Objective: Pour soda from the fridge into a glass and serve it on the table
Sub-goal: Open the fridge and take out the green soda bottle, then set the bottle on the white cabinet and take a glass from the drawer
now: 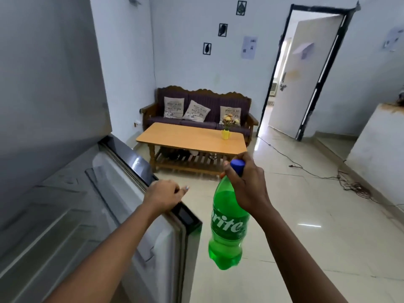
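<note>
A large green Sprite bottle (227, 228) with a blue cap hangs in the air at centre, held by its neck in my right hand (247, 184). My left hand (162, 194) rests on the top edge of the open grey fridge door (122, 206), fingers curled over it. The fridge body (50, 68) fills the left side. Across the room stands a low wooden table (192, 138) in front of a sofa. No glass is in view.
A yellow vase with flowers (226, 133) stands on the table's right part. A dark sofa (196, 110) with three cushions lines the far wall. Cables (349, 184) trail over the tiled floor at right. A white counter (380, 149) and an open door (306, 79) are at right.
</note>
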